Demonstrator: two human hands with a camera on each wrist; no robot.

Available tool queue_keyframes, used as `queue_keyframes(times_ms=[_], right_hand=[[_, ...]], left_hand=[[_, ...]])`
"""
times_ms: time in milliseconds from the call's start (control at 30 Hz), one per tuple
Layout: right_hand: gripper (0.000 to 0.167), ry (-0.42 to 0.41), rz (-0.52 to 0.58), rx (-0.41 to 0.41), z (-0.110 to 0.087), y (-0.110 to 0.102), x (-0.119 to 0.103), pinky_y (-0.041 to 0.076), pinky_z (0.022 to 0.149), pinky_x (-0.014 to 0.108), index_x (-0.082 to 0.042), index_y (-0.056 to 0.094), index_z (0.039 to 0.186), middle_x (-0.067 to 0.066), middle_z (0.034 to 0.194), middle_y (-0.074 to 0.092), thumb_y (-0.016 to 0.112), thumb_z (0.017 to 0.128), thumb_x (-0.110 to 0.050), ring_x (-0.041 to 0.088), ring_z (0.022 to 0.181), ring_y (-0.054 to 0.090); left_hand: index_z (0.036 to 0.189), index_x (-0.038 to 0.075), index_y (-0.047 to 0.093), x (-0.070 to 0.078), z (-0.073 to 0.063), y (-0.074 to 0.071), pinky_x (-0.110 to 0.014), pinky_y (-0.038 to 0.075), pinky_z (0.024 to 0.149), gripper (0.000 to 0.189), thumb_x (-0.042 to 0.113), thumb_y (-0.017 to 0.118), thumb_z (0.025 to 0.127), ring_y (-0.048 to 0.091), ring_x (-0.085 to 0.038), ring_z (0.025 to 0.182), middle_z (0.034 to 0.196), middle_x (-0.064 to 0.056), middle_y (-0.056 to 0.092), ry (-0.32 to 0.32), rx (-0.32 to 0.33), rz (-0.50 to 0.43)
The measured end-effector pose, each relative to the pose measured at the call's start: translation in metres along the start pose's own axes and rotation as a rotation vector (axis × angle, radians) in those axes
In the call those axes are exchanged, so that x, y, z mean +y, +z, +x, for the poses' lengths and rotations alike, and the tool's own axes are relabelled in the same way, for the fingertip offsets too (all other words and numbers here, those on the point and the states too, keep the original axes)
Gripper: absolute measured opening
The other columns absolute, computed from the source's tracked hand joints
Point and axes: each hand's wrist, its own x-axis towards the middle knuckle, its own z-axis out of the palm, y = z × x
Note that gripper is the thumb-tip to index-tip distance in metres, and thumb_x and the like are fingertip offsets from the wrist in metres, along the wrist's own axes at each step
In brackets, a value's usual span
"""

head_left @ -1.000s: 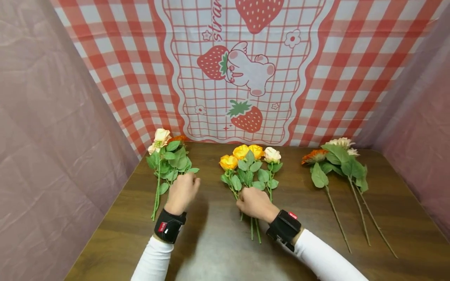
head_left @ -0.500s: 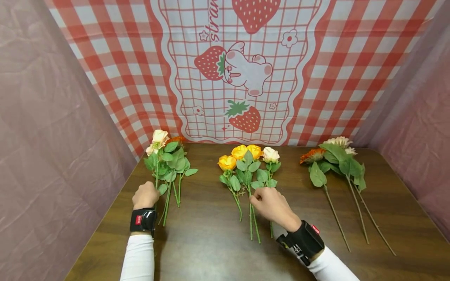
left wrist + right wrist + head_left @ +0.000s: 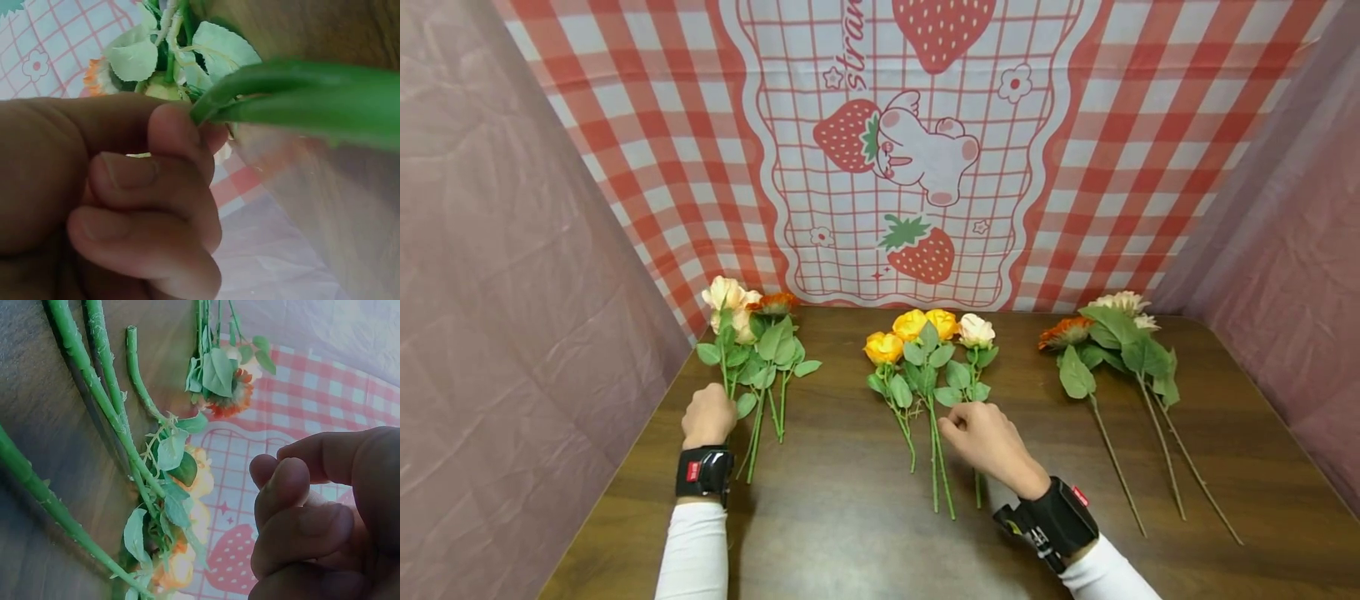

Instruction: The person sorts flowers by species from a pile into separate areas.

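At the left, my left hand [image 3: 709,417] pinches the green stem [image 3: 294,100] of a cream rose [image 3: 724,293] between thumb and forefinger. The stem looks double in the left wrist view. Cream blooms lie above this hand, beside an orange flower [image 3: 772,304] and leafy stems. My right hand [image 3: 988,442] hovers with loosely curled fingers over the stem of a pale rose [image 3: 977,331]. Nothing is between its fingertips in the right wrist view. Yellow roses [image 3: 884,347] lie just left of the pale rose, stems towards me.
On the right of the brown wooden table [image 3: 850,533] lie an orange flower [image 3: 1066,333] and white flowers [image 3: 1118,303] with long stems. A red checked strawberry cloth [image 3: 1097,167] hangs behind. Pinkish curtains [image 3: 535,317] flank both sides.
My left hand has moved left from the leafy stems to the cream rose, whose blooms have shifted left and turned. My right hand has drawn slightly right, off the yellow rose stems.
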Motion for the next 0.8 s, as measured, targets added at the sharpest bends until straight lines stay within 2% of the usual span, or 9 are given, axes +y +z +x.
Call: queue_keyframes(times_ms=[200,400,533,633,800], right_hand=[[0.040,0.005,0.015,-0.004,0.000,-0.001,0.003,0.022,0.052,0.023,-0.019,0.044,0.059,-0.009,0.054,0.028,0.062,0.095,-0.017,0.007,0.048,0.026],[0.038,0.002,0.024,-0.004,0.000,0.000,0.004,0.022,0.052,0.023,-0.019,0.046,0.060,-0.009,0.055,0.028,0.063,0.095,-0.016,0.007,0.049,0.025],[0.035,0.007,0.041,-0.012,0.000,0.001,0.003,0.023,0.053,0.022,-0.018,0.049,0.063,-0.009,0.055,0.028,0.063,0.095,-0.015,0.006,0.049,0.027],[0.029,0.006,0.059,-0.007,0.001,0.002,0.003,0.024,0.053,0.022,-0.016,0.055,0.066,-0.008,0.056,0.031,0.062,0.094,-0.013,0.006,0.050,0.028],[0.014,-0.046,0.102,0.018,0.002,0.004,0.002,0.033,0.056,0.023,-0.013,0.070,0.085,-0.007,0.062,0.049,0.060,0.094,-0.009,0.005,0.053,0.038]], left_hand=[[0.084,-0.013,0.061,0.006,-0.002,-0.002,-0.062,0.048,0.060,0.024,0.003,0.045,0.088,0.063,-0.056,0.081,0.094,-0.043,0.062,0.027,0.088,-0.034],[0.081,-0.008,0.056,0.024,-0.008,-0.007,-0.062,0.048,0.060,0.020,0.007,0.046,0.090,0.063,-0.056,0.081,0.093,-0.042,0.062,0.087,0.148,-0.085],[0.074,-0.001,0.050,0.040,-0.014,-0.008,-0.061,0.048,0.060,0.021,0.009,0.051,0.092,0.064,-0.054,0.078,0.087,-0.039,0.063,0.167,0.180,-0.102],[0.074,0.002,0.050,0.055,-0.020,-0.007,-0.058,0.049,0.060,0.023,0.010,0.055,0.094,0.065,-0.049,0.075,0.081,-0.032,0.064,0.235,0.196,-0.117],[0.079,0.000,0.058,0.081,-0.034,-0.002,-0.048,0.051,0.058,0.016,0.008,0.062,0.093,0.065,-0.035,0.066,0.073,-0.018,0.064,0.374,0.223,-0.166]])
